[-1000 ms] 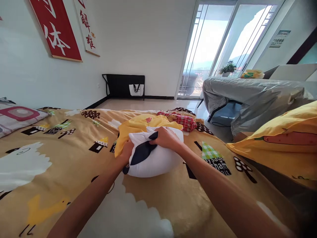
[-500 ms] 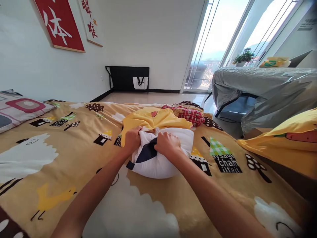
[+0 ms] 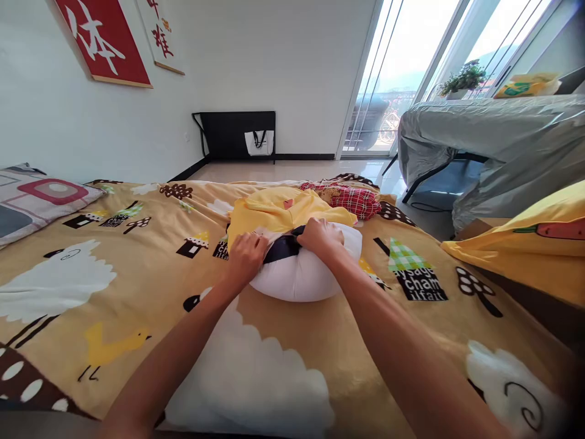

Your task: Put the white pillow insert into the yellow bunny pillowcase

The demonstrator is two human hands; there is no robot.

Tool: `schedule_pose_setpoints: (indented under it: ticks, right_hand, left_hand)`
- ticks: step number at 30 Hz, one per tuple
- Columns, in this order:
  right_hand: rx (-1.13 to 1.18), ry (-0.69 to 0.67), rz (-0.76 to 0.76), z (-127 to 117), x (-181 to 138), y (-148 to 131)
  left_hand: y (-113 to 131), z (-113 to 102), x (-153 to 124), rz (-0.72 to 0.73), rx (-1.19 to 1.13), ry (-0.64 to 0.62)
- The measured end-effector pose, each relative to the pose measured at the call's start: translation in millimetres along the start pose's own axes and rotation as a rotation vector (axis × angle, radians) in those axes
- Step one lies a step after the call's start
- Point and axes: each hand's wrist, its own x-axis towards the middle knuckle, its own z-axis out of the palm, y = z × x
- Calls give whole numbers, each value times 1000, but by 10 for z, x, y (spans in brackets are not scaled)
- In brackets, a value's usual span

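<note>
A white pillow [image 3: 301, 277] lies on the tan patterned bedspread [image 3: 137, 268] in the middle of the bed. A dark navy cloth [image 3: 283, 249] crosses its top. My left hand [image 3: 247, 257] grips the pillow's near-left edge beside that cloth. My right hand [image 3: 322, 238] presses on the pillow's top and pinches the dark cloth. A yellow pillowcase [image 3: 283, 210] lies crumpled just behind the pillow, touching it.
A red checked cloth [image 3: 354, 200] lies past the yellow one. A patterned pillow [image 3: 31, 198] sits at the far left, a yellow pillow [image 3: 530, 250] at the right. A grey covered table [image 3: 484, 143] stands beyond the bed, and a black rack with a white bag [image 3: 259, 141] by the wall.
Both hands moved along the pillow's top; the right hand slid farther over it, the left dropped to its near-left edge. The navy cloth shows less, and the pillow looks flatter.
</note>
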Motion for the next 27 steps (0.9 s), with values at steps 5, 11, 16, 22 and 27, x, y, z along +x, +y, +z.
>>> schedule_pose_setpoints:
  ticks: [5, 11, 16, 22, 27]
  right_hand:
    - [61, 45, 110, -30, 64, 195]
    - [109, 110, 184, -37, 126, 197]
    - [197, 136, 308, -51, 198, 481]
    - [230, 159, 377, -596, 364, 751]
    - [181, 102, 298, -840, 434, 481]
  left_hand:
    - [-130, 239, -479, -373, 66, -72]
    - [174, 355, -671, -647, -455, -41]
    - [508, 244, -361, -765, -746, 266]
    - [630, -229, 376, -624, -911, 97]
    - [287, -541, 657, -658, -841, -161]
